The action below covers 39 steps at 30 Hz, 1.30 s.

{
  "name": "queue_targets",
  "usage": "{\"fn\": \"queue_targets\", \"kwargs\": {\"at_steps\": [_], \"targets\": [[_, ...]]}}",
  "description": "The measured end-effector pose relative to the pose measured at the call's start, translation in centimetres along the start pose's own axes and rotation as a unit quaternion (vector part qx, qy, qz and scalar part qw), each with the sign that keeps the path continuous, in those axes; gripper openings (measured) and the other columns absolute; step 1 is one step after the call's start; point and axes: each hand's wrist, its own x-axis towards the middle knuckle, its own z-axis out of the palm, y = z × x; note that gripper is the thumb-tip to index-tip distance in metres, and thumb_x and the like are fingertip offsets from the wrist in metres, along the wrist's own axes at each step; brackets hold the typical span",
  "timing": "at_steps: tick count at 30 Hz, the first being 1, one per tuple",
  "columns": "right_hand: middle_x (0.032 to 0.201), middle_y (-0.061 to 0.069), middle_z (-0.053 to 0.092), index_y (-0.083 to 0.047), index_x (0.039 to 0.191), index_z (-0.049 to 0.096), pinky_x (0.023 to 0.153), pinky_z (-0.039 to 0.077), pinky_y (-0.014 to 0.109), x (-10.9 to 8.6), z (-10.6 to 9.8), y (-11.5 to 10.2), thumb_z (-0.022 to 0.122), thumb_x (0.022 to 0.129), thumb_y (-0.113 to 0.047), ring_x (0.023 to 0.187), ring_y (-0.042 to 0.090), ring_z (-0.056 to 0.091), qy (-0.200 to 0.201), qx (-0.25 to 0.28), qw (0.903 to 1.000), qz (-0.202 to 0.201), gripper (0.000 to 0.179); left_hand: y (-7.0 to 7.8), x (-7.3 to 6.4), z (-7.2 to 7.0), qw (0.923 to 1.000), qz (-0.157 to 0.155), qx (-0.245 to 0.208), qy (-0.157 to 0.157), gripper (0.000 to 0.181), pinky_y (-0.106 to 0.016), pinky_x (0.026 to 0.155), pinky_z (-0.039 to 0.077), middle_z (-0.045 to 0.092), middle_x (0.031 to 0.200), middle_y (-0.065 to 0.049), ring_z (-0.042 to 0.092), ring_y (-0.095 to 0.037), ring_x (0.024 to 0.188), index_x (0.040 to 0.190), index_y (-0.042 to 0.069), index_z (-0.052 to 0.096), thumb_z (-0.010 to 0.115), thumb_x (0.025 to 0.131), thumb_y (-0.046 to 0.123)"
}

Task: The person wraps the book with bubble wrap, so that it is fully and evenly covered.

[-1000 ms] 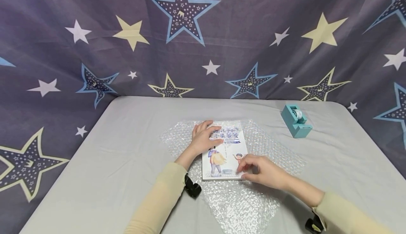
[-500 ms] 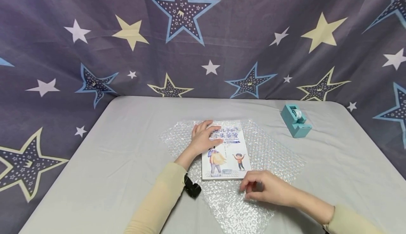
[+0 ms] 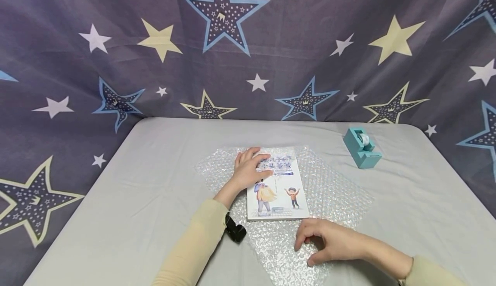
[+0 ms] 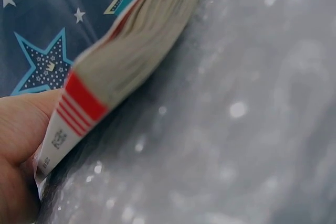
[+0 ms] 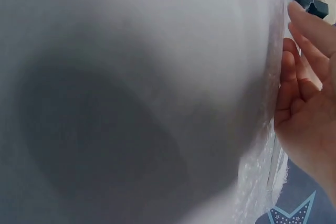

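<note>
A paperback book (image 3: 277, 195) with a light illustrated cover lies face up on a sheet of bubble wrap (image 3: 286, 251). My left hand (image 3: 246, 172) rests over its upper left part, thumb and index finger stretched across the cover. The left wrist view shows that hand (image 4: 21, 129) against the spine corner of the book (image 4: 118, 59), which has red stripes. Just below the book's lower right corner is my right hand (image 3: 329, 240), thumb and fingers apart, close over the bubble wrap. In the right wrist view its fingers are loosely bent, with nothing between them.
A teal tape dispenser (image 3: 362, 148) with a roll of tape stands at the back right of the grey-covered table (image 3: 170, 161). Behind the table hangs a dark curtain (image 3: 279, 66) printed with stars.
My right hand has moved from the book's lower right corner toward me, over the bubble wrap, and its thumb and fingers have spread. The left hand and the book have stayed put.
</note>
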Motion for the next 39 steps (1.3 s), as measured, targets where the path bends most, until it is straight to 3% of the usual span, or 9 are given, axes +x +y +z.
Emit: {"fn": "queue_targets", "kwargs": {"at_steps": [9, 16, 21, 27, 39], "targets": [[0.106, -0.016, 0.05, -0.03, 0.105, 0.057, 0.084, 0.04, 0.021, -0.34, 0.24, -0.08, 0.074, 0.07, -0.034, 0.096, 0.001, 0.045, -0.007, -0.059, 0.9982, -0.011, 0.038, 0.14, -0.08, 0.01, 1.0, -0.001, 0.003, 0.0, 0.05, -0.049, 0.111, -0.001, 0.027, 0.146, -0.007, 0.017, -0.03, 0.136, 0.127, 0.023, 0.052, 0.063, 0.082, 0.04], [0.109, -0.019, 0.045, -0.032, 0.109, 0.052, 0.087, 0.037, 0.026, -0.5, 0.31, 0.08, 0.074, 0.065, -0.048, 0.102, -0.001, 0.041, -0.012, -0.106, 0.9938, -0.03, 0.051, 0.13, -0.09, -0.06, 0.9999, -0.001, 0.013, 0.002, 0.05, -0.05, 0.111, 0.001, 0.028, 0.146, -0.007, 0.018, -0.029, 0.136, 0.127, 0.024, 0.052, 0.063, 0.081, 0.041], [0.111, -0.018, 0.042, -0.032, 0.11, 0.049, 0.087, 0.035, 0.026, -0.57, 0.31, 0.08, 0.075, 0.062, -0.05, 0.103, 0.001, 0.038, -0.023, -0.118, 0.9919, -0.042, 0.058, 0.12, 0.02, -0.01, 0.9998, -0.002, 0.018, 0.002, 0.051, -0.05, 0.111, 0.001, 0.028, 0.146, -0.007, 0.019, -0.03, 0.136, 0.127, 0.024, 0.052, 0.062, 0.081, 0.042], [0.11, -0.019, 0.039, -0.033, 0.112, 0.045, 0.086, 0.033, 0.026, -0.51, 0.32, -0.13, 0.074, 0.058, -0.057, 0.102, 0.002, 0.034, -0.038, -0.126, 0.9909, -0.026, 0.066, 0.14, -0.03, -0.01, 0.9998, -0.002, 0.02, 0.001, 0.051, -0.05, 0.111, 0.001, 0.028, 0.146, -0.007, 0.019, -0.029, 0.136, 0.127, 0.024, 0.052, 0.062, 0.081, 0.042], [0.108, -0.02, 0.04, -0.034, 0.11, 0.046, 0.087, 0.034, 0.025, -0.55, 0.61, -0.29, 0.077, 0.061, -0.045, 0.101, 0.001, 0.036, -0.024, -0.125, 0.9918, -0.005, 0.059, 0.24, -0.01, -0.01, 0.9998, 0.003, 0.016, 0.005, 0.05, -0.051, 0.111, 0.002, 0.028, 0.146, -0.008, 0.019, -0.03, 0.136, 0.127, 0.022, 0.052, 0.062, 0.082, 0.041]]}}
